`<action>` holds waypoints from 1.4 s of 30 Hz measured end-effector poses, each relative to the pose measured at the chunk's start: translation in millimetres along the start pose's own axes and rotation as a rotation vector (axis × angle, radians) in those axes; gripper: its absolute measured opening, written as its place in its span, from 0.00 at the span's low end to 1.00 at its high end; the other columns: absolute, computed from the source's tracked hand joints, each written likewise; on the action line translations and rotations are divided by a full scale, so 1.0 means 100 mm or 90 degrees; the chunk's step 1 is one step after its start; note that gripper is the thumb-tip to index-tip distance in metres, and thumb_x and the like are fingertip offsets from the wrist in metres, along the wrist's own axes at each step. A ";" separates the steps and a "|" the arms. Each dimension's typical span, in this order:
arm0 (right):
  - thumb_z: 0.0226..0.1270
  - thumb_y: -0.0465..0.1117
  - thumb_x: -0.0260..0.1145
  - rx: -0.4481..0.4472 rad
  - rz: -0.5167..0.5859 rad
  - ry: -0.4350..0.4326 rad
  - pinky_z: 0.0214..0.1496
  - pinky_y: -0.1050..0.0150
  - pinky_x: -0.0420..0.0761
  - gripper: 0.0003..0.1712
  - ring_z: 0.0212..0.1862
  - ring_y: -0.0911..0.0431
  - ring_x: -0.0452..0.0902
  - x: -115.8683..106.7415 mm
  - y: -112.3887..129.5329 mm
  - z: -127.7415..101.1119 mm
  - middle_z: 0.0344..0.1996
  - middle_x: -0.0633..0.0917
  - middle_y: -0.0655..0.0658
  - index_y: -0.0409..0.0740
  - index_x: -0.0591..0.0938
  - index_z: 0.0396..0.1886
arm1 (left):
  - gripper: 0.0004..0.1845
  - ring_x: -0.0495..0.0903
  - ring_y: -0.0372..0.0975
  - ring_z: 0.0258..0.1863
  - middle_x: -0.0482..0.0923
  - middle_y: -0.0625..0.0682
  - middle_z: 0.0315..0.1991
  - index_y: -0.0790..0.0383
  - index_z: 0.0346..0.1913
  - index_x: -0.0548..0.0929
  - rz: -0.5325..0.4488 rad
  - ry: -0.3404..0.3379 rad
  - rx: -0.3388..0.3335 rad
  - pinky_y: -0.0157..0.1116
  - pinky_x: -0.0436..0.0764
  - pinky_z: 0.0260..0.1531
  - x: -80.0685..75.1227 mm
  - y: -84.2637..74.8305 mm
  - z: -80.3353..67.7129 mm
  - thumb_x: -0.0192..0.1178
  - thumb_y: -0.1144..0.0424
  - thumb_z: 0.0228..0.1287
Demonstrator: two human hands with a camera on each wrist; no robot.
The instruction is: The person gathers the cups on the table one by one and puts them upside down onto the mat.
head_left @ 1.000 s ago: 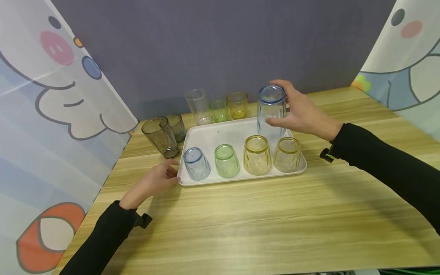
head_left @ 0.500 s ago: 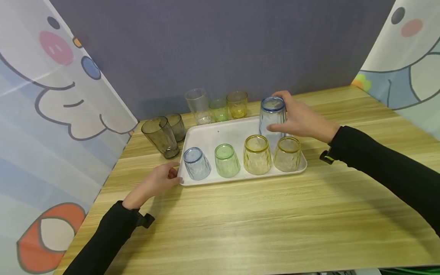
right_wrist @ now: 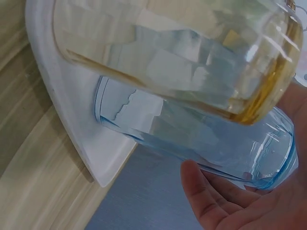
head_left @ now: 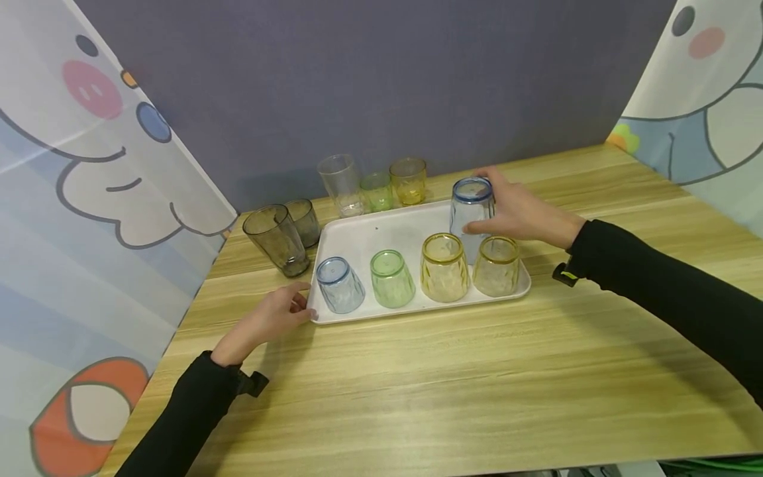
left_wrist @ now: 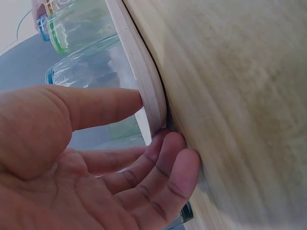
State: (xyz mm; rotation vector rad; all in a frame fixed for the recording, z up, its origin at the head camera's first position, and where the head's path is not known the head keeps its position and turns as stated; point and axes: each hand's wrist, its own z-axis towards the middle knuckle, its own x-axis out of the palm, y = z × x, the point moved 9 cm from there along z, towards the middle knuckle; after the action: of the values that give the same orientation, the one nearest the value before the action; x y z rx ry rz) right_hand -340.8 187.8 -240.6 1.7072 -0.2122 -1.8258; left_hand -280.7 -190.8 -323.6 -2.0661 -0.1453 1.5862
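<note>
Head view: right hand [head_left: 518,213] holds the tall blue see-through cup [head_left: 471,209], now lower, upside down on the white tray [head_left: 381,232]; left hand [head_left: 271,318] touches the tray's corner, fingers relaxed.

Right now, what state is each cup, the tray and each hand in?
Tall blue cup: upside down on the tray, held by the right hand.
Four small cups, front row: upside down on the tray.
White tray: flat on the table, left hand touching its corner.
Five cups behind the tray: upright on the table.
</note>
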 end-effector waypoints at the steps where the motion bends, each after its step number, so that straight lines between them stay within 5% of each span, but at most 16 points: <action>1: 0.58 0.51 0.77 0.000 0.000 -0.001 0.63 0.39 0.76 0.57 0.61 0.32 0.78 0.00 0.00 0.00 0.61 0.79 0.26 0.40 0.53 0.77 | 0.31 0.85 0.52 0.45 0.84 0.68 0.47 0.79 0.69 0.67 -0.002 -0.001 -0.002 0.43 0.84 0.41 0.00 0.01 0.00 0.63 0.64 0.69; 20: 0.62 0.50 0.75 -0.031 -0.007 0.025 0.68 0.35 0.71 0.59 0.67 0.30 0.72 0.03 0.04 -0.03 0.66 0.73 0.25 0.40 0.47 0.81 | 0.32 0.84 0.49 0.43 0.83 0.67 0.48 0.78 0.71 0.66 -0.029 -0.001 -0.007 0.40 0.82 0.39 0.05 0.07 -0.02 0.62 0.63 0.71; 32: 0.65 0.47 0.73 -0.012 0.032 0.046 0.58 0.39 0.81 0.61 0.65 0.31 0.73 -0.05 -0.09 -0.17 0.65 0.72 0.23 0.39 0.41 0.82 | 0.25 0.85 0.48 0.39 0.84 0.68 0.47 0.75 0.67 0.72 -0.051 -0.040 0.027 0.38 0.82 0.35 -0.08 0.07 0.02 0.59 0.65 0.73; 36: 0.67 0.48 0.72 0.008 0.039 0.055 0.61 0.37 0.78 0.56 0.65 0.31 0.73 -0.08 -0.20 -0.25 0.67 0.71 0.23 0.40 0.46 0.81 | 0.18 0.83 0.44 0.34 0.83 0.62 0.40 0.73 0.58 0.78 -0.147 -0.096 0.031 0.37 0.81 0.31 -0.27 0.20 0.01 0.56 0.62 0.75; 42: 0.73 0.52 0.65 -0.006 -0.026 0.092 0.60 0.38 0.80 0.43 0.62 0.33 0.78 -0.04 -0.36 -0.41 0.66 0.75 0.25 0.36 0.59 0.77 | 0.14 0.74 0.33 0.29 0.70 0.46 0.32 0.62 0.40 0.67 -0.281 -0.193 -0.099 0.34 0.78 0.32 -0.50 0.70 0.03 0.56 0.55 0.76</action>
State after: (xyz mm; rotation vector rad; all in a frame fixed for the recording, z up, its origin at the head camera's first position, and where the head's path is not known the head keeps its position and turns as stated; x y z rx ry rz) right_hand -313.5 230.5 -261.6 1.8397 -0.1095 -1.7206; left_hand -314.9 -268.9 -313.5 -1.7272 -0.7986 1.6254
